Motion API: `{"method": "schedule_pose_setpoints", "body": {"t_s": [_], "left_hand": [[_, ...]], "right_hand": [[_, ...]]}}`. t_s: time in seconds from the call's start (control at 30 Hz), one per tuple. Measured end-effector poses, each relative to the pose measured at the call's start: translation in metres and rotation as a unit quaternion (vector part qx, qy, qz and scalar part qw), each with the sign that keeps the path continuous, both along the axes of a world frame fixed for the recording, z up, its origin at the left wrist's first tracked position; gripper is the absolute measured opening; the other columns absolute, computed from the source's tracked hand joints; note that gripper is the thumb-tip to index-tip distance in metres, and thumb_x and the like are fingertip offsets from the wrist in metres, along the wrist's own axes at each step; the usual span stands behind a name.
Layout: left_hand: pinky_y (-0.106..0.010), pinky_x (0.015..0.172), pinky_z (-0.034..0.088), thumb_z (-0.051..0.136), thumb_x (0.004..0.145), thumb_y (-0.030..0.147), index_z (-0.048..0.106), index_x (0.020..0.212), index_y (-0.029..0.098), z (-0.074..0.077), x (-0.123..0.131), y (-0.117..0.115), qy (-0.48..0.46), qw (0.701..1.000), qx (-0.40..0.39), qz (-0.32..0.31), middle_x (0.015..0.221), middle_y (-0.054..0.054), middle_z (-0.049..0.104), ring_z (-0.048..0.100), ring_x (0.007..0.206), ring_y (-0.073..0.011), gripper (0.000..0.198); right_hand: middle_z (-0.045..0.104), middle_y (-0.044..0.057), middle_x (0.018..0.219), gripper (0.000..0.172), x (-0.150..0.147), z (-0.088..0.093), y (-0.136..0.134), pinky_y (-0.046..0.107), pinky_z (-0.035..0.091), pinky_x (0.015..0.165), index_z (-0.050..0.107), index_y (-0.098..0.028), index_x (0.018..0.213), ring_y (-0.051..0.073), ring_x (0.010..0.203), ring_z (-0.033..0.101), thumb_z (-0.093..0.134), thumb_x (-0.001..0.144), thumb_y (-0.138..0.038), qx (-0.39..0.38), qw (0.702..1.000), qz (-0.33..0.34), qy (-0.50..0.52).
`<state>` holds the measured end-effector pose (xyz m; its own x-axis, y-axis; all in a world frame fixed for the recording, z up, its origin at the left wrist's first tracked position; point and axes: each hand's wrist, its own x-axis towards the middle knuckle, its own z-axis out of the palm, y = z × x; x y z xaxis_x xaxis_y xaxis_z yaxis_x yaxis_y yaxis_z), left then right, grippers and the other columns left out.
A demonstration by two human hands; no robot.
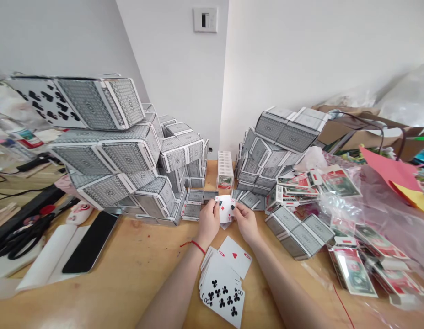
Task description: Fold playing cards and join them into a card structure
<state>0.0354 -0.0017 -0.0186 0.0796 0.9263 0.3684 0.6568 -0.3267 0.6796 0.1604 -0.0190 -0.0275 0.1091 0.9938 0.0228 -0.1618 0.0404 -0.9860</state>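
Observation:
Both my hands hold up a small two of diamonds card (226, 209) over the wooden table (136, 274). My left hand (207, 222), with a red string on its wrist, pinches the card's left edge. My right hand (245, 220) pinches its right edge. Below my wrists lies a loose fan of face-up cards (222, 287), with an eight of clubs on top and an ace of hearts beside it. Just behind the held card sit card-built blocks (194, 203).
A tall stack of card-built boxes (105, 151) rises at the left, another (276, 137) at the right. Empty card packs (356, 269) and plastic wrap litter the right side. A black phone (91, 242), scissors (23, 235) and white paper lie at the left.

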Motion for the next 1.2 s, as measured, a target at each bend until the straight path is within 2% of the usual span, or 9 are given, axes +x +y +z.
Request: {"method": "schedule_pose_setpoints", "body": {"t_s": [0.1, 0.23, 0.33, 0.43, 0.53, 0.6, 0.7, 0.93, 1.2], "left_hand": [[-0.022, 0.053, 0.03, 0.034, 0.084, 0.026, 0.043, 0.067, 0.019, -0.002, 0.002, -0.003, 0.022, 0.999, 0.0, -0.035, 0.062, -0.002, 0.054, 0.05, 0.058, -0.0133, 0.021], [-0.023, 0.05, 0.028, 0.036, 0.084, 0.027, 0.045, 0.068, 0.019, -0.002, 0.005, -0.008, 0.036, 0.997, -0.01, -0.073, 0.061, -0.003, 0.055, 0.051, 0.056, -0.0134, 0.021], [-0.022, 0.05, 0.028, 0.036, 0.084, 0.027, 0.047, 0.067, 0.018, -0.002, 0.006, -0.008, 0.034, 0.996, -0.014, -0.08, 0.062, -0.004, 0.056, 0.051, 0.056, -0.0131, 0.021], [-0.022, 0.05, 0.028, 0.036, 0.084, 0.028, 0.047, 0.067, 0.018, -0.002, 0.004, -0.006, 0.02, 0.998, -0.024, -0.059, 0.06, -0.003, 0.056, 0.05, 0.054, -0.0127, 0.023], [-0.021, 0.049, 0.028, 0.034, 0.085, 0.03, 0.047, 0.067, 0.018, -0.003, 0.004, -0.003, -0.015, 0.998, -0.043, -0.033, 0.058, -0.002, 0.054, 0.048, 0.052, -0.0116, 0.025], [-0.02, 0.049, 0.028, 0.034, 0.084, 0.03, 0.047, 0.066, 0.018, -0.002, 0.004, -0.001, -0.041, 0.998, -0.051, -0.024, 0.057, -0.001, 0.054, 0.047, 0.051, -0.0111, 0.025], [-0.02, 0.05, 0.029, 0.035, 0.084, 0.03, 0.046, 0.065, 0.018, -0.001, 0.004, 0.0, -0.066, 0.997, -0.049, -0.006, 0.059, -0.001, 0.054, 0.047, 0.053, -0.0109, 0.025], [-0.02, 0.05, 0.029, 0.036, 0.083, 0.03, 0.045, 0.062, 0.018, 0.001, 0.001, -0.001, -0.064, 0.997, -0.051, -0.017, 0.057, -0.001, 0.053, 0.044, 0.052, -0.0103, 0.025], [-0.022, 0.051, 0.029, 0.035, 0.083, 0.028, 0.05, 0.066, 0.018, 0.0, 0.001, -0.005, -0.022, 0.999, -0.043, -0.026, 0.061, -0.003, 0.056, 0.048, 0.056, -0.0124, 0.025]], "right_hand": [[0.064, 0.006, 0.074, 0.032, 0.003, -0.004, -0.002, 0.026, 0.042, 0.056, 0.061, -0.015, 0.094, 0.017, 0.061, 0.055, 0.046, 0.077, -0.038, 0.032, 0.983, -0.075, -0.163], [0.062, 0.007, 0.062, 0.032, 0.002, -0.007, -0.01, 0.026, 0.038, 0.053, 0.063, -0.013, 0.093, 0.017, 0.054, 0.054, 0.04, 0.079, -0.031, 0.066, 0.887, -0.171, -0.423], [0.062, 0.008, 0.061, 0.033, -0.001, -0.007, -0.013, 0.026, 0.037, 0.053, 0.063, -0.012, 0.094, 0.018, 0.054, 0.055, 0.04, 0.079, -0.031, 0.076, 0.855, -0.204, -0.47], [0.062, 0.005, 0.062, 0.032, -0.001, -0.005, -0.009, 0.025, 0.038, 0.053, 0.064, -0.015, 0.088, 0.016, 0.054, 0.054, 0.042, 0.079, -0.036, 0.047, 0.918, -0.184, -0.348], [0.061, 0.002, 0.059, 0.028, 0.002, -0.002, -0.002, 0.024, 0.041, 0.052, 0.061, -0.017, 0.07, 0.015, 0.054, 0.054, 0.049, 0.075, -0.042, -0.015, 0.991, -0.114, -0.069], [0.063, 0.001, 0.061, 0.022, 0.006, 0.0, 0.002, 0.025, 0.044, 0.056, 0.059, -0.018, 0.065, 0.015, 0.057, 0.056, 0.056, 0.071, -0.039, -0.058, 0.99, -0.046, 0.124], [0.066, 0.003, 0.071, 0.013, 0.012, 0.002, 0.004, 0.028, 0.048, 0.066, 0.059, -0.018, 0.066, 0.016, 0.067, 0.06, 0.063, 0.068, -0.03, -0.1, 0.962, 0.036, 0.253], [0.067, 0.004, 0.079, 0.013, 0.023, 0.003, 0.004, 0.027, 0.048, 0.073, 0.061, -0.015, 0.078, 0.014, 0.073, 0.062, 0.067, 0.067, -0.017, -0.153, 0.935, 0.138, 0.29], [0.059, 0.001, 0.057, 0.022, 0.011, -0.003, 0.005, 0.029, 0.045, 0.057, 0.057, -0.015, 0.062, 0.013, 0.052, 0.054, 0.071, 0.059, -0.032, -0.123, 0.98, 0.046, 0.152]]}}
